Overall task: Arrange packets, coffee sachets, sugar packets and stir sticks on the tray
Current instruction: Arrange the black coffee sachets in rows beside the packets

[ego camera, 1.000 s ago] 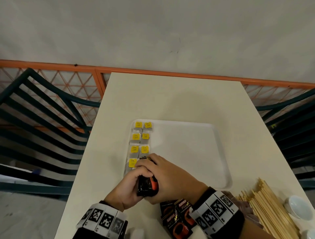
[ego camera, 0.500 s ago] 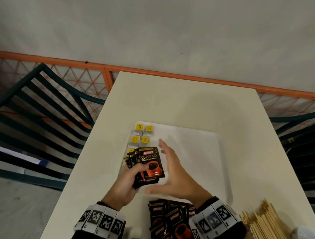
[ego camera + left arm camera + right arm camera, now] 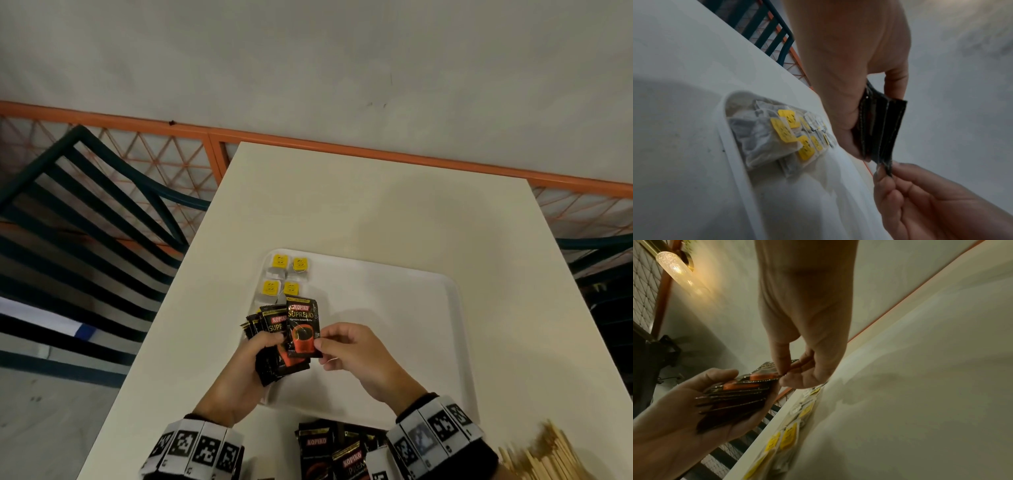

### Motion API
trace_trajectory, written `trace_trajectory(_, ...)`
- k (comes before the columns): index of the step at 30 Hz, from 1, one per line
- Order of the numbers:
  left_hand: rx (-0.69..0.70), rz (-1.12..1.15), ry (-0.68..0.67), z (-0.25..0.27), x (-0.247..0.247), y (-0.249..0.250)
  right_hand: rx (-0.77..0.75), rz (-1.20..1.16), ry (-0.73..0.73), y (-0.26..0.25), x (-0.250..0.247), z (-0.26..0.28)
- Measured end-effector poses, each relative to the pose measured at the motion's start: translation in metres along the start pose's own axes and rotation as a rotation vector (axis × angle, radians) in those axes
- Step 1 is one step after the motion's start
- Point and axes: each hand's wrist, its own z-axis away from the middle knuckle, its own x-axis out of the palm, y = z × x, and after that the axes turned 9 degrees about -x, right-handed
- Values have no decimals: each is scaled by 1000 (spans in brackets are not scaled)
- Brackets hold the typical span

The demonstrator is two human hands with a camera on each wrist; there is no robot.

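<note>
— Fingers point(image 3: 320, 342) of right hand point(image 3: 356, 363): what are they doing?
— Pinching the edge of the top black-and-red foil coffee sachet point(image 3: 303, 330), so I can peel one off alone. Left hand point(image 3: 246, 366) curls round the fanned stack of black coffee sachets point(image 3: 270, 346), spread for easy picking.
— Where?
— Above the white plastic tray point(image 3: 394, 308) on the cream bench point(image 3: 342, 212), beside the yellow-tagged tea bags point(image 3: 286, 275).

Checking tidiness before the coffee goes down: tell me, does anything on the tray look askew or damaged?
Nothing stands out. The yellow-tagged packets lie in neat pairs along the tray's left edge; none looks torn or spilled.
</note>
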Motion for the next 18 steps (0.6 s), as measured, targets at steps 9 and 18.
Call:
trace_trajectory(9,44,69,164,-10,-13,-3,5,60,164,-3,-19,-49)
trace_trajectory(18,75,75,180,-10,-9,-4,-10,272,380,1,-34,-111)
